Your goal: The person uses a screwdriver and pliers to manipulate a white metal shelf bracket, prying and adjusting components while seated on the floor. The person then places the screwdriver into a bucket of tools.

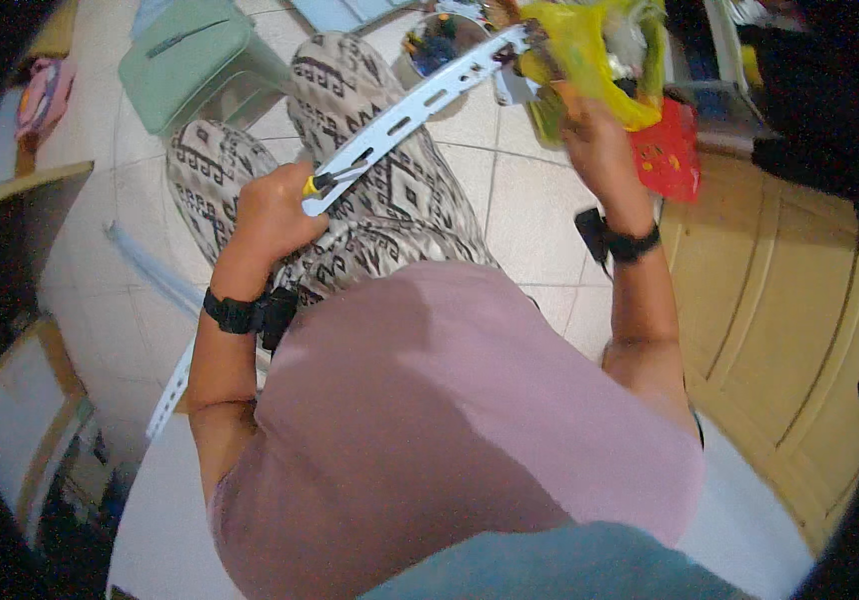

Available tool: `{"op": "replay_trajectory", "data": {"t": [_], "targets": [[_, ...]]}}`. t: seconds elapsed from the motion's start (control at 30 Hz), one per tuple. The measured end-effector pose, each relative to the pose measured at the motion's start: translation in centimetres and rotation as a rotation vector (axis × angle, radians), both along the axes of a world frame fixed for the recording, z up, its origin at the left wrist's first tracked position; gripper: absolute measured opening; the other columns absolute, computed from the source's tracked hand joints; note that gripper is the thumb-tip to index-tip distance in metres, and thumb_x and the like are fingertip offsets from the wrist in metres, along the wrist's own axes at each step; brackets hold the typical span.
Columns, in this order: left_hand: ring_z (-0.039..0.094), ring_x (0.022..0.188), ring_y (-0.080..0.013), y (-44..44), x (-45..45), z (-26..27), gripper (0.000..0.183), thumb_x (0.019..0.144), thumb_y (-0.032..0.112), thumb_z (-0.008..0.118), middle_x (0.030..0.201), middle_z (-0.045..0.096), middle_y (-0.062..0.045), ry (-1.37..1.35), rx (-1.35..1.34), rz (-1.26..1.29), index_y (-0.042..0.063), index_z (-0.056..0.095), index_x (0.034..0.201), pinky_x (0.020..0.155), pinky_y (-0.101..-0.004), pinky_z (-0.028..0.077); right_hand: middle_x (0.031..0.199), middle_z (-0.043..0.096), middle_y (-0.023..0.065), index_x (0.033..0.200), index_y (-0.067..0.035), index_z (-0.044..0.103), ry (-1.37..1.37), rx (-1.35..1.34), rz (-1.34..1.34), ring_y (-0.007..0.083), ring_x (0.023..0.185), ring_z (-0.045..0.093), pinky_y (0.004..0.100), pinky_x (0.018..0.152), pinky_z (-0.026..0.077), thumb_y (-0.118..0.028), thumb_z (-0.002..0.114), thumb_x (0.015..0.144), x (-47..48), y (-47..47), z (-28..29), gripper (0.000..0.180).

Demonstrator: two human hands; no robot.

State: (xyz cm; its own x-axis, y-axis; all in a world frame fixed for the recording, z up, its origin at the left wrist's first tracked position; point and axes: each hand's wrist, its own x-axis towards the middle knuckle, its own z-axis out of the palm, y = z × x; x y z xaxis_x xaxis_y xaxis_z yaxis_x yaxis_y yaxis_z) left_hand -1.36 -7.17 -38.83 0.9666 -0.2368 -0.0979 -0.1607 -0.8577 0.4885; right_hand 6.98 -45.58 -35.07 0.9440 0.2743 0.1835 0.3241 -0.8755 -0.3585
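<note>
My left hand (273, 208) is closed around the near end of a white slotted metal strip (418, 111). A small screwdriver (324, 180) with a yellow and black handle sticks out of the same fist, its shaft lying along the strip. The strip slants across my patterned trousers towards the upper right, its far end brownish and beside a yellow plastic bag (568, 37). My right hand (598, 146) is at that bag's near side; its fingers are blurred and partly hidden, so I cannot tell whether they grip anything.
A bucket (405, 73) of dark small items stands beyond my knees. Left of it is a green lidded bin (189, 60). A red bag (673, 161) lies by a wooden panel (759, 285) on the right. Another slotted strip (169, 397) shows beside my left arm.
</note>
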Motion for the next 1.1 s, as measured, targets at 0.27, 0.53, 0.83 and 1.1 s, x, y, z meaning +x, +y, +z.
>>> {"op": "replay_trajectory", "data": {"t": [0.27, 0.53, 0.83, 1.1], "targets": [[0.064, 0.078, -0.0394, -0.2, -0.3, -0.2, 0.033, 0.063, 0.018, 0.073, 0.083, 0.064, -0.017, -0.005, 0.043, -0.048, 0.006, 0.06, 0.09, 0.068, -0.0474, 0.052, 0.093, 0.062, 0.0238, 0.116, -0.003, 0.06, 0.248, -0.206, -0.06, 0.0451, 0.084, 0.062, 0.0488, 0.074, 0.052, -0.008, 0.059, 0.085, -0.3, 0.4, -3.7, 0.031], [0.063, 0.078, -0.0398, 0.0, 0.8, 0.0, 0.031, 0.062, 0.016, 0.074, 0.08, 0.061, -0.018, -0.004, 0.024, 0.042, 0.004, 0.057, 0.084, 0.066, -0.0453, 0.05, 0.072, 0.062, 0.0043, 0.092, -0.001, 0.064, 0.284, 0.723, -0.317, 0.0142, 0.066, 0.058, 0.0309, 0.061, 0.047, -0.025, 0.07, 0.088, 1.3, -0.6, -2.2, 0.025], [0.063, 0.074, -0.0396, 0.1, 0.8, -0.2, 0.03, 0.062, 0.016, 0.073, 0.078, 0.064, -0.017, 0.002, 0.049, 0.015, 0.005, 0.059, 0.086, 0.065, -0.0483, 0.051, 0.084, 0.065, 0.0032, 0.107, -0.001, 0.065, 0.614, 0.675, -0.157, 0.01, 0.071, 0.058, 0.0266, 0.063, 0.049, -0.014, 0.065, 0.087, -0.2, 0.8, -3.6, 0.024], [0.064, 0.069, -0.034, -0.5, -0.2, -1.2, 0.034, 0.063, 0.017, 0.077, 0.08, 0.06, -0.013, -0.111, 0.202, -0.044, 0.006, 0.058, 0.089, 0.061, -0.0438, 0.052, 0.118, 0.063, 0.0126, 0.115, 0.004, 0.062, 1.19, 0.955, -0.021, 0.025, 0.114, 0.06, 0.0416, 0.086, 0.056, 0.003, 0.054, 0.072, -0.1, -1.9, -1.2, 0.044]]}}
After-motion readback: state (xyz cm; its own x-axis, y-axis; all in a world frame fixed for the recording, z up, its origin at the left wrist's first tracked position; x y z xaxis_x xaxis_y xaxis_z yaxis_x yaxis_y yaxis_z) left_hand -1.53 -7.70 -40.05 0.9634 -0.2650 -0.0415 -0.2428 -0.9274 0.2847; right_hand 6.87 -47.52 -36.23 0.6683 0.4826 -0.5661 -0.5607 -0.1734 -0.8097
